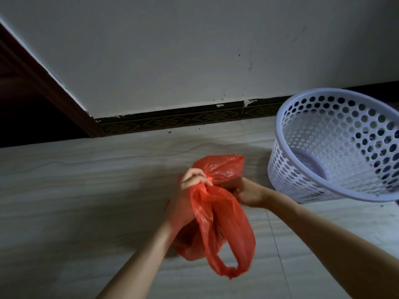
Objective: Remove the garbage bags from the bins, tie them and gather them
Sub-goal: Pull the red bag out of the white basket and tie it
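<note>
Red garbage bag [218, 214] is hanging in the air above the pale floor [86, 190], between both hands, near frame centre. Its long axis is running roughly from far to near: one bunched handle/flap is sticking up and away toward the wall [172, 50], fanning out to the upper right, while the other handle loop is drooping down toward the camera w/ its closed end nearest the viewer. Bag's body is sagging below the left wrist, mostly hidden behind that loop. Neck of the bag is being cinched at a tight twist right at the fingertips.

Left hand [190, 190] is coming in from bottom centre, forearm angling up and to the right, back of hand facing the camera; fingers are curling tight round the twisted neck, knuckles uppermost. Right hand [248, 193] is reaching in from the lower right, forearm sloping up-left, wrist bent inward; its fingers are curling in at the plastic just beside the twist, under the far flap, though the exact pinch is partly hidden by the bag.

White perforated bin [336, 147] is sitting on the floor to the right, near the right hand but apart from it, tilting in view w/ its open mouth facing the camera. Dark patterned skirting [183, 117] is running along the wall base; dark door frame [43, 83] at left.
</note>
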### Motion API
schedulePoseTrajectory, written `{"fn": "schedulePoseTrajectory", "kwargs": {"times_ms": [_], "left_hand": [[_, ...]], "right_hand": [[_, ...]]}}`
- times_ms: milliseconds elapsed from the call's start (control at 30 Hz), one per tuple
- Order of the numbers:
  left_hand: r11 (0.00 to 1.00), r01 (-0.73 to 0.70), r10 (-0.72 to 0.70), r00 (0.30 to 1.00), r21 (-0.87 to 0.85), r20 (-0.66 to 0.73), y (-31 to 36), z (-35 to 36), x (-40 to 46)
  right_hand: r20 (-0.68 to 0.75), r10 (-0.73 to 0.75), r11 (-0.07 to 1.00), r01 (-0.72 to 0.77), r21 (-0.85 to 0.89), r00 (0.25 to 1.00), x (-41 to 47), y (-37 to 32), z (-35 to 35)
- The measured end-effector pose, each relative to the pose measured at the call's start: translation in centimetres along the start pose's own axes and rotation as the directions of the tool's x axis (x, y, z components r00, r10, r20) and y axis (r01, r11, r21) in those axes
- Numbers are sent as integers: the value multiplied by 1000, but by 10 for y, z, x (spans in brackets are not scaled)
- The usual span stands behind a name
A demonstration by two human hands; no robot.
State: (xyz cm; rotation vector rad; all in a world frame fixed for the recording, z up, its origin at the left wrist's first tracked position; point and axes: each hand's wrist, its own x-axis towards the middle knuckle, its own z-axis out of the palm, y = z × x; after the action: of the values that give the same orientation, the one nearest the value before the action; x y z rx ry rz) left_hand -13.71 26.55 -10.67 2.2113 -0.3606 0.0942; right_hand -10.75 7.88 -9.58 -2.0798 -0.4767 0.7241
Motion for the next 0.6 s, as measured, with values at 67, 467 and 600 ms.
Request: {"fn": "schedulePoseTrajectory", "kwargs": {"times_ms": [67, 467, 600], "left_hand": [[1000, -13, 13, 1000, -13, -15, -1, -1, 1], [934, -289, 303, 952, 210, -37, -4, -4, -12], [853, -326, 354, 935, 407, 8, -4, -13, -8]], "right_hand": [[-84, 39, 990, -26, 142, 996, 1, -4, -6], [-237, -95, 992, 72, -101, 967, 14, -14, 14], [-198, -213, 931, 138, -338, 957, 5, -13, 12]]}}
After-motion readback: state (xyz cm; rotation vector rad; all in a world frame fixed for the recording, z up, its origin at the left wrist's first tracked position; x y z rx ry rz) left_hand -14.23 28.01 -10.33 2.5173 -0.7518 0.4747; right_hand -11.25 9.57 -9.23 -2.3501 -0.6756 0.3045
